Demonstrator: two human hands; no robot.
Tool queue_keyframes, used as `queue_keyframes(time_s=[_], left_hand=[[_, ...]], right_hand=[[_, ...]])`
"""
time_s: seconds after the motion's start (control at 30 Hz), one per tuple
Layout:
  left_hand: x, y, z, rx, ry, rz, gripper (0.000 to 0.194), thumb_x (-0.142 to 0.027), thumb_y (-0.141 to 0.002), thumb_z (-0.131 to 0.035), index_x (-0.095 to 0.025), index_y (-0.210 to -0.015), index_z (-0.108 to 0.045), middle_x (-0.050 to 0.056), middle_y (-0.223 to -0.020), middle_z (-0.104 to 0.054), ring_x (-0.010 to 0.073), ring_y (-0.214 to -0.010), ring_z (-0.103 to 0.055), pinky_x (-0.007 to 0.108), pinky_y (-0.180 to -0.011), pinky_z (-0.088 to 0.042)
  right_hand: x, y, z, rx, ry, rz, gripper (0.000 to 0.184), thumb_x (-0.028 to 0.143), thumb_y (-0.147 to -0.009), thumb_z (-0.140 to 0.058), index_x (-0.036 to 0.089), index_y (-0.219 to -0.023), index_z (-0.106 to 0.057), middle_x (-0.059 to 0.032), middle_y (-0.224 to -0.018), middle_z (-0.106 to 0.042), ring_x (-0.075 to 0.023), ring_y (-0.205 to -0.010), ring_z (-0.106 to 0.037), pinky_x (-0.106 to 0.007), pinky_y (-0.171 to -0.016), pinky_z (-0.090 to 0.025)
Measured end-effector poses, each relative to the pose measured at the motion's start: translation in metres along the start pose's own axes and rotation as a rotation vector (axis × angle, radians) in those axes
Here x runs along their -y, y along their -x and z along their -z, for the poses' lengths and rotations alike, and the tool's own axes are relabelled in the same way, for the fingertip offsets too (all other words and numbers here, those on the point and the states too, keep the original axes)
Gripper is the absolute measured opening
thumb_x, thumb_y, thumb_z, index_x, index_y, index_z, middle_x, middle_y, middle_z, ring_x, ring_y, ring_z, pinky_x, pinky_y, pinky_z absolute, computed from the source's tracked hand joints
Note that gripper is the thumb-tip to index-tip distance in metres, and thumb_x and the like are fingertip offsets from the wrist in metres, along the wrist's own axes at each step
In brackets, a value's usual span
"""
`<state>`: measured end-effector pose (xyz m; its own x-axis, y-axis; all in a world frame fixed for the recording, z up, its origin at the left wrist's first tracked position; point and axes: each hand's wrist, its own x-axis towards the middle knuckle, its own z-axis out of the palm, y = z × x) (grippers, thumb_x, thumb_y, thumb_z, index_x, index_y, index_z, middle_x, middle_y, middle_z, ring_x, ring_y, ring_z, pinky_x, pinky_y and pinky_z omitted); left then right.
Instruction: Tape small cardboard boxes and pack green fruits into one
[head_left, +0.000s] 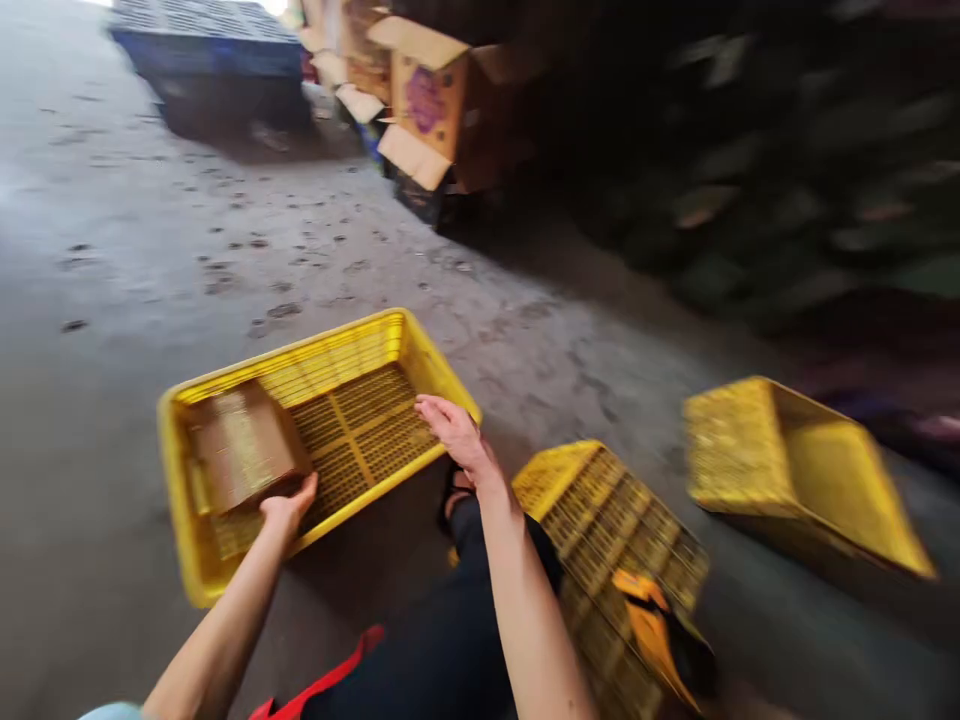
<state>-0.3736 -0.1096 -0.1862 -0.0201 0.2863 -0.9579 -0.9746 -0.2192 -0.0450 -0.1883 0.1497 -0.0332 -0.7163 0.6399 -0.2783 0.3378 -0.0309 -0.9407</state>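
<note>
A brown cardboard box [247,445] with a strip of tape along it sits in the left end of a yellow plastic crate [281,357] on the floor. My left hand [291,507] grips the box at its near right corner, and part of the fingers is hidden against it. Over the crate's near right rim is my right hand [454,432], fingers stretched out and holding nothing. Bare slatted crate bottom shows between the box and my right hand.
To the right, a yellow crate [600,520] shows its slatted side, with an orange and black item [651,625] on it. Farther right is another yellow container [739,445]. Open cardboard cartons [427,100] and a large blue bin [217,60] stand beyond. A dark heap [750,170] fills the upper right, blurred.
</note>
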Motion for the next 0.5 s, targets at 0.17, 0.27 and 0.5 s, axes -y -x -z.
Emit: queue_keyframes(time_s=[0.17,0.27,0.5], left_hand=[[0.048,0.003,-0.026,0.16,-0.039,-0.32,0.058,-0.031,-0.108,-0.019,-0.021,-0.111,-0.077,0.012,-0.095,-0.081,0.0188,-0.089,-0.082,0.037,-0.076,-0.066],[0.098,0.032,-0.063,0.401,-0.2,-0.234,0.05,-0.028,-0.107,-0.031,-0.019,-0.142,-0.065,0.017,-0.126,-0.077,0.0217,-0.111,-0.078,0.039,-0.088,-0.067],[0.274,0.136,-0.123,0.846,-0.696,0.128,0.049,-0.039,-0.108,-0.042,-0.02,-0.15,-0.06,0.016,-0.125,-0.076,0.0258,-0.107,-0.078,0.043,-0.089,-0.067]], right_hand=[[0.007,0.15,0.085,-0.35,-0.219,0.006,0.063,0.074,-0.091,-0.065,0.028,-0.133,-0.072,-0.0079,-0.136,-0.075,-0.0284,-0.132,-0.068,-0.047,-0.114,-0.05],[-0.012,0.249,0.111,-0.688,-0.283,-0.075,0.069,0.079,-0.088,-0.064,0.025,-0.131,-0.072,-0.0121,-0.138,-0.074,-0.0297,-0.133,-0.067,-0.048,-0.116,-0.048],[-0.089,0.46,0.116,-1.132,-0.477,-0.144,0.067,0.075,-0.079,-0.076,0.024,-0.122,-0.076,-0.0148,-0.135,-0.075,-0.0357,-0.132,-0.068,-0.055,-0.115,-0.049]])
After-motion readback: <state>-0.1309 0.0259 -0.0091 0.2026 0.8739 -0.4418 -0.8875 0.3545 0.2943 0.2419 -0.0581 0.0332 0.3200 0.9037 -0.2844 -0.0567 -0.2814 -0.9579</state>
